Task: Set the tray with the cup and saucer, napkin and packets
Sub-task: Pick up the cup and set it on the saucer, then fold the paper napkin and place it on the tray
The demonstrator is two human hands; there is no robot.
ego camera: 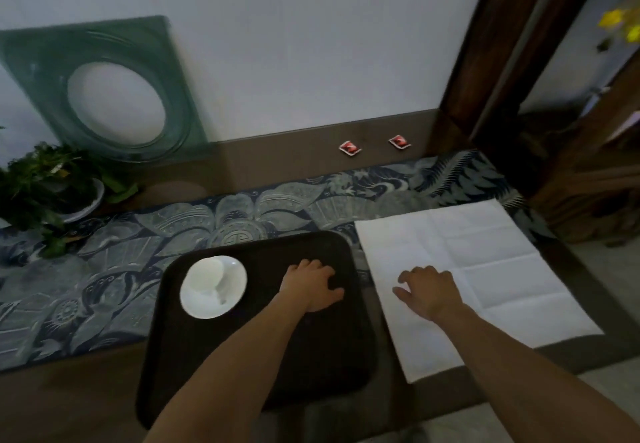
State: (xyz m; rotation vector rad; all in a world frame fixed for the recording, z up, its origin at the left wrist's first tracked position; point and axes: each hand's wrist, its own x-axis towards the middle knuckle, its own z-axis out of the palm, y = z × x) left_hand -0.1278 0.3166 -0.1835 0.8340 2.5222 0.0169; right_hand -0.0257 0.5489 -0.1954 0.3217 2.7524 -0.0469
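Note:
A dark tray [242, 373] lies on the table in front of me. A white cup [207, 274] rests on a white saucer [232, 283] in the tray's far left corner. My left hand [311, 285] hovers palm down over the tray's far right part, fingers spread, holding nothing. A white napkin [485, 262] lies unfolded flat to the right of the tray. My right hand [427, 290] rests palm down on the napkin's left part, fingers apart. Two red packets [349, 147] [399, 141] lie apart near the wall, beyond the napkin.
A blue patterned runner [138, 241] crosses the table under the tray's far edge. A potted plant [52, 186] stands at the far left. A green glass panel [104, 89] leans on the wall. A dark wooden post [485, 61] rises at the right.

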